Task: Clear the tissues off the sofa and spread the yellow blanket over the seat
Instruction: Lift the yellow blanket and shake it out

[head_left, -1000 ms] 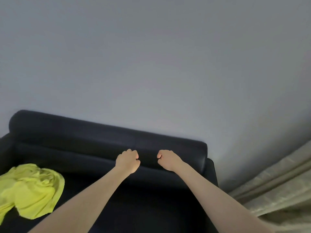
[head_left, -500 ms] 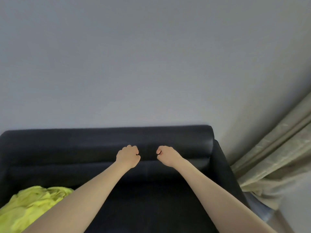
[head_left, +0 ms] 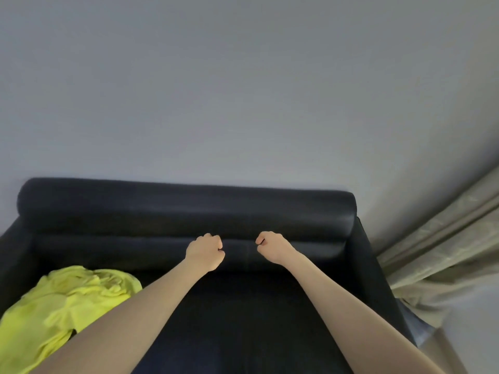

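Crumpled yellow fabric blanket (head_left: 67, 309) lies bunched at seat's left end of dark leather sofa (head_left: 189, 211), unspread. Left hand (head_left: 205, 251) and right hand (head_left: 272, 247): fisted, empty, poised mid-air.

The sofa (head_left: 243, 319) seat is open from 12 to 3 o'clock. The crumpled yellow blanket (head_left: 62, 306) blocks 8 o'clock.
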